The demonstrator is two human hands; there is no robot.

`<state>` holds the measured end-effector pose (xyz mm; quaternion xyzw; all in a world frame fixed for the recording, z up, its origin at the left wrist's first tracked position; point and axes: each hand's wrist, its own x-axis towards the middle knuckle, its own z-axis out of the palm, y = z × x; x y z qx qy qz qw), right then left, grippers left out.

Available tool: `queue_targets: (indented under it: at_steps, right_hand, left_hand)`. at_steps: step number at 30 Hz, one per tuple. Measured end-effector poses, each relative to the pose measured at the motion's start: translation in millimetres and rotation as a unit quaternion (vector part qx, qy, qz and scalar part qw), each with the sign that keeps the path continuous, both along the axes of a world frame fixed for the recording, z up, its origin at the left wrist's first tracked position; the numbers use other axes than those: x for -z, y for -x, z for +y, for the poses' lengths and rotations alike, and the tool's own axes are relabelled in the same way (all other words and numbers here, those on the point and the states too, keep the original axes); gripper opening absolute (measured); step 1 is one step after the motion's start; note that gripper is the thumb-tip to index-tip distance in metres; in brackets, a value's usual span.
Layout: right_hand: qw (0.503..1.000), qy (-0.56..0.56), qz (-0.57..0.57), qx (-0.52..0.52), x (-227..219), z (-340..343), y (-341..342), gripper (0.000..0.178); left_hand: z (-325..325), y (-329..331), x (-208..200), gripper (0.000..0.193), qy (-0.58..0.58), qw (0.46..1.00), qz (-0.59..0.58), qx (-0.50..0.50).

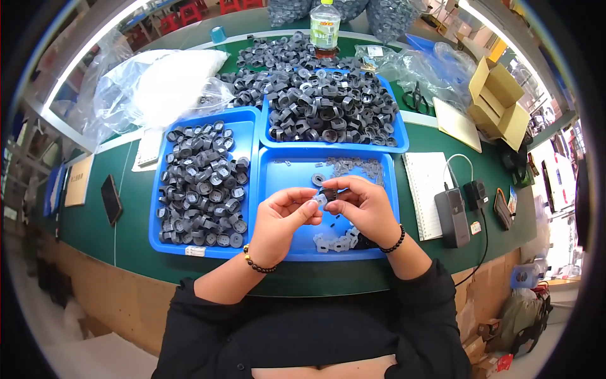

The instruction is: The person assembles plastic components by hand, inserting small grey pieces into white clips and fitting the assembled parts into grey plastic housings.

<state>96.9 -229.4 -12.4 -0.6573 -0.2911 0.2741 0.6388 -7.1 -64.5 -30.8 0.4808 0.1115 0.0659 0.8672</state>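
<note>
Both hands meet above the front blue tray [290, 180]. My left hand [279, 218] pinches a small translucent, whitish piece [320, 200] between thumb and fingertips. Right against it, my right hand [367, 207] grips a small dark round plastic part [329, 193], partly hidden by the fingers. Just beyond the fingertips, one grey round part [317, 179] lies in the tray. Flat translucent pieces [336, 242] are heaped at the tray's near side, beside black bits partly under my right wrist. Small grey pieces [356, 167] spread along its far side.
Dark round parts fill the left tray [154, 221] and the back tray [404, 140], with more heaped behind. A bottle [324, 28] stands at the back. Rightward lie a notebook [421, 189], power bank [451, 218], scissors [415, 98] and open carton [499, 104]; a phone [112, 199] lies left.
</note>
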Motion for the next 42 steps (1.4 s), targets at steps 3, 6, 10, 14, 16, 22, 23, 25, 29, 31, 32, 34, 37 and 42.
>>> queue_targets:
  at_steps: [3,6,10,14,16,22,23,25,29,31,32,34,37,42]
  right_hand:
    - [0.993,-0.001,-0.115,0.005,3,2,0,0.031]
    - [0.980,0.004,-0.198,-0.004,2,2,1,0.032]
    - [0.975,0.004,-0.224,-0.014,2,2,1,0.033]
    - [0.974,0.006,-0.225,-0.020,2,2,2,0.034]
    - [0.968,-0.001,-0.249,-0.031,4,3,1,0.032]
    - [0.972,-0.023,-0.234,-0.033,16,1,-4,0.039]
    - [0.972,-0.024,-0.233,-0.033,16,1,-5,0.039]
    - [0.957,0.003,-0.282,-0.067,15,0,-5,0.040]
    - [0.972,-0.022,-0.229,-0.037,20,1,-3,0.041]
    - [0.976,-0.031,-0.209,-0.055,14,-1,-7,0.041]
    - [0.976,-0.031,-0.209,-0.056,10,-2,-8,0.041]
    - [0.976,-0.027,-0.207,-0.060,4,-5,-10,0.040]
    - [0.966,-0.060,-0.231,-0.095,7,-4,-12,0.037]
    - [0.964,-0.055,-0.226,-0.131,3,-2,-5,0.034]
  left_hand:
    - [1,0,-1,0.016,-0.040,0.999,0.005,-0.005]
    - [2,-2,-2,0.016,-0.078,0.997,0.015,-0.011]
    - [6,-2,2,0.015,-0.100,0.995,0.002,0.003]
    - [8,-5,3,0.020,-0.108,0.994,-0.002,0.022]
    - [9,-5,2,0.022,-0.089,0.996,0.005,0.031]
    - [11,-6,5,0.025,-0.033,0.994,0.029,0.100]
    - [12,-6,7,0.023,-0.031,0.993,0.020,0.114]
    - [13,-4,7,0.024,-0.057,0.992,0.009,0.113]
    - [11,-2,6,0.024,-0.095,0.989,0.016,0.111]
    - [8,-3,5,0.025,-0.050,0.991,0.009,0.121]
    - [7,-3,4,0.026,-0.004,0.991,0.002,0.130]
    - [5,-2,-6,0.027,0.015,0.989,0.008,0.144]
    - [7,0,-12,0.028,-0.010,0.983,0.007,0.183]
    - [14,2,-4,0.024,-0.056,0.972,-0.005,0.229]
